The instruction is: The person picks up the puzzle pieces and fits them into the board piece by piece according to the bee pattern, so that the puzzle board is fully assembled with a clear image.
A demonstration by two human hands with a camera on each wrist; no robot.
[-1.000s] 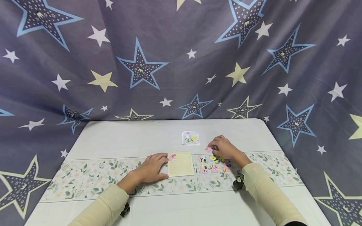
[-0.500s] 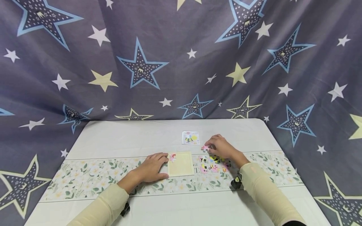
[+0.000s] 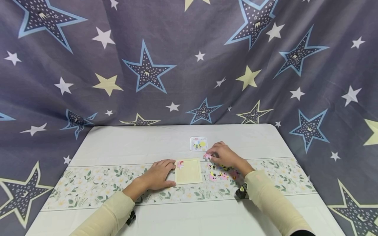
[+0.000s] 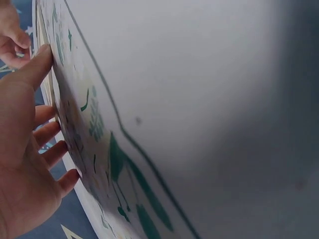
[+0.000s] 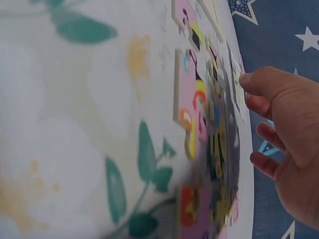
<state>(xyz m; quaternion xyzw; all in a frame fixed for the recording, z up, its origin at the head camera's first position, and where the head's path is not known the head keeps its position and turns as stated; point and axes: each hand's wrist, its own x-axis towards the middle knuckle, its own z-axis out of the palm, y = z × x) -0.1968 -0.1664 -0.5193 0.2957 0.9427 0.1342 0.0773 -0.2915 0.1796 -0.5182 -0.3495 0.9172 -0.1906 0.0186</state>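
A pink puzzle piece (image 3: 207, 156) sits just beyond the far right corner of a pale tray (image 3: 189, 182); whether it touches the worktop (image 3: 165, 141) cannot be told. The right hand (image 3: 225, 155) pinches it between thumb and fingers, and a light tip hold like this could slip or twist if the piece catches the tray's raised rim. Another piece (image 3: 180, 165) lies in the tray's far left corner, close to the left hand's fingertips, which might nudge it. That left hand (image 3: 159, 174) grips nothing; its fingers and thumb spread apart along the tray's left edge, probably steadying it. Loose pieces (image 3: 223, 176) lie right of the tray, partly under the right hand, so a low wrist could sweep them. A bee card (image 3: 199, 144) lies beyond, with white surface reaching the worktop's far edge. All worktop edges are well apart from the tray.
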